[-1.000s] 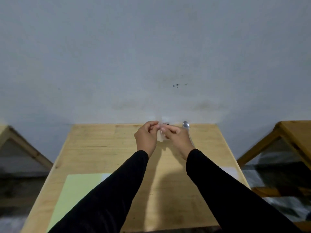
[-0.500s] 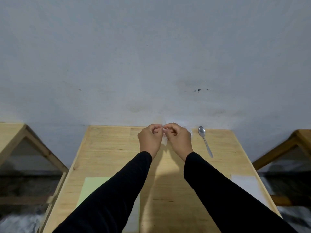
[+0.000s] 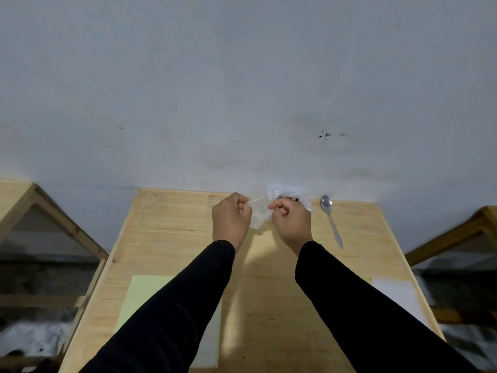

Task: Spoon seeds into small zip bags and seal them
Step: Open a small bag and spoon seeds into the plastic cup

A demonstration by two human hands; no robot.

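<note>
A small clear zip bag (image 3: 259, 215) hangs between my two hands above the far end of the wooden table (image 3: 166, 238). My left hand (image 3: 231, 220) pinches the bag's top edge at its left end. My right hand (image 3: 291, 222) pinches the same edge at its right end. Just behind my right hand lies a larger clear bag (image 3: 289, 196) with dark seeds inside, partly hidden by the hand. A metal spoon (image 3: 331, 219) lies on the table to the right of my right hand, bowl toward the wall.
A pale green sheet (image 3: 142, 300) lies on the near left of the table, and a white sheet (image 3: 394, 292) on the near right. Wooden frames stand on both sides, left (image 3: 53, 219) and right (image 3: 457, 235). A grey wall (image 3: 242, 90) rises directly behind the table.
My hands, which were touching at the bag's top, have moved apart along its top edge. The seed bag behind my right hand has come into sight.
</note>
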